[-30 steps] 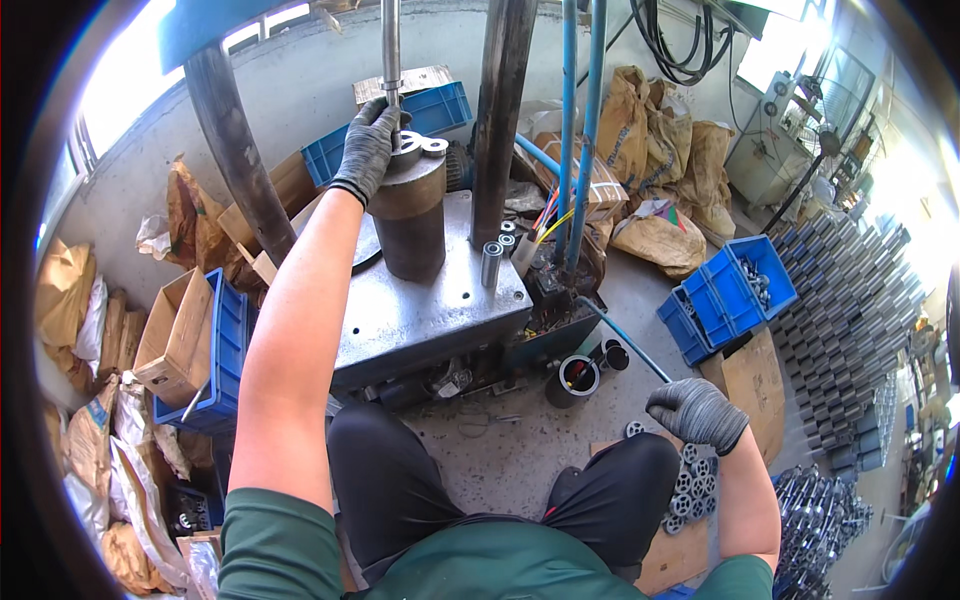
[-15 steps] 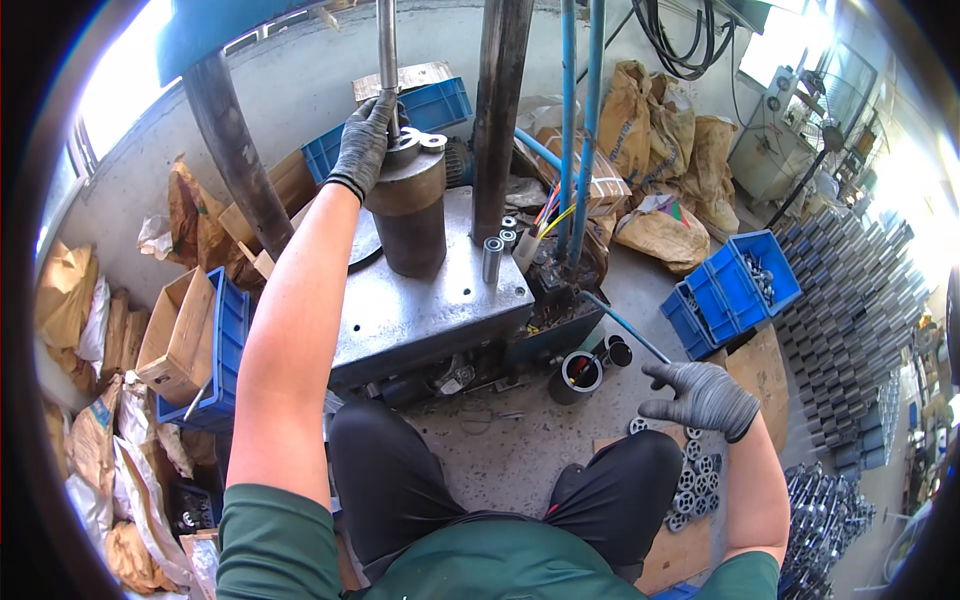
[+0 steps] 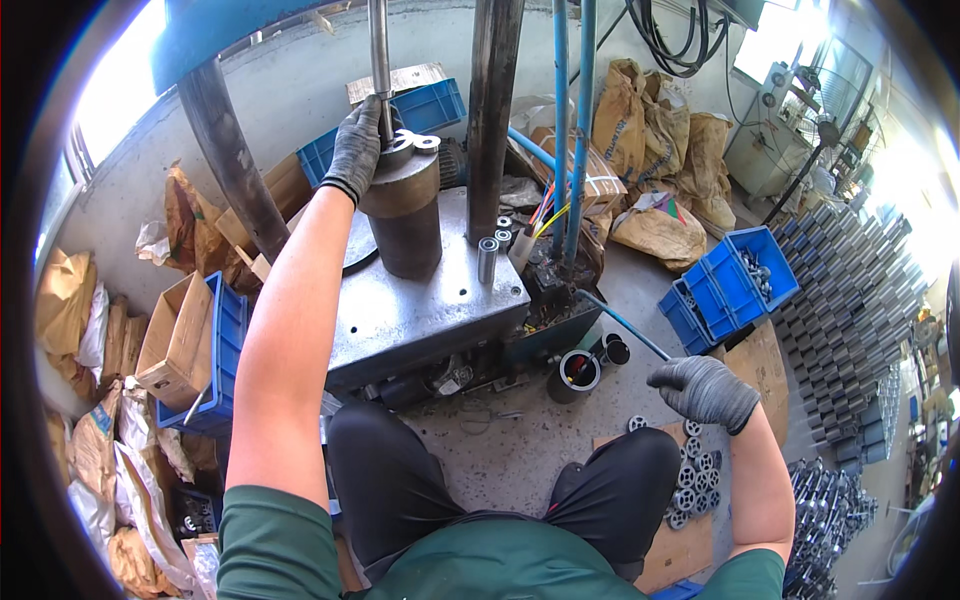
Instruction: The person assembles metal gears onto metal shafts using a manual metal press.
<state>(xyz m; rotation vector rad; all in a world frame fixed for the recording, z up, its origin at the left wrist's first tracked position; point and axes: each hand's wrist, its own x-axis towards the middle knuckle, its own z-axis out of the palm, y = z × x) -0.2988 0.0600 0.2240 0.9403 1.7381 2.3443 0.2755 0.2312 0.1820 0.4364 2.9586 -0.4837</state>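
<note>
The left hand (image 3: 354, 150), in a gray knit glove, is up high by a shiny, thin, silver metal rod (image 3: 379, 45). Its fingers are bent in and hold the low part of the rod. Some fingertips are hidden, so I cannot tell how tight they squeeze. The rod stands straight up over a fat, dark brown metal cylinder (image 3: 408, 240), and its low end is at the top. Shiny, round metal rings (image 3: 426, 143) sit on top of the cylinder too, just beside the rod. The cylinder stands on a flat, silver metal table (image 3: 400, 312).

The right hand (image 3: 706, 391), in a gray knit glove too, is low, near the right knee. Its fingers are curled in like a loose fist. It is at the end of a thin blue metal lever (image 3: 628, 327), but I cannot tell if the fingers grip it or only touch it. Small, gray, spoked metal wheels (image 3: 685, 498) lie below this hand.
</note>
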